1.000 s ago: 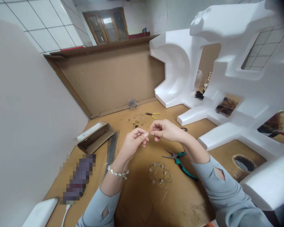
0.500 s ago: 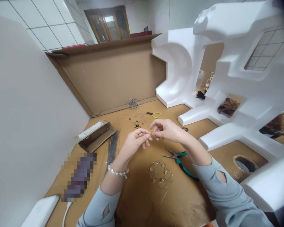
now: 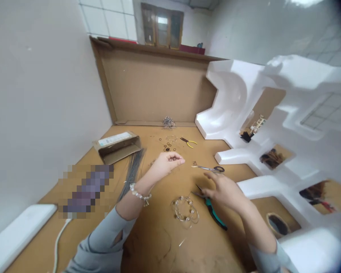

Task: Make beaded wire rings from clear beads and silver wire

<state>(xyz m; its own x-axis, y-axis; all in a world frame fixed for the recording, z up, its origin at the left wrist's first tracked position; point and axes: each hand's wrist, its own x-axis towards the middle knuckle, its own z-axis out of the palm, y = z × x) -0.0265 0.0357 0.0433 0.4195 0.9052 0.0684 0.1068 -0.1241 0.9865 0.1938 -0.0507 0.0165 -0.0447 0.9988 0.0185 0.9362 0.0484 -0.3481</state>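
Observation:
My left hand is raised over the cardboard work surface, its fingers pinched together on something too small to make out. My right hand is lower and to the right, fingers spread, resting over the jaws of the green-handled pliers. A ring of wire with clear beads lies between my forearms. Small scissors lie just beyond my right hand.
Yellow-handled pliers, small black rings and a tangle of metal pieces lie farther back. A bundle of thin dark wires and an open carton sit at the left. White foam packing fills the right side.
My hands have come apart: the right one dropped from the left hand's fingertips down onto the green pliers. The camera has swung, showing more of the left wall.

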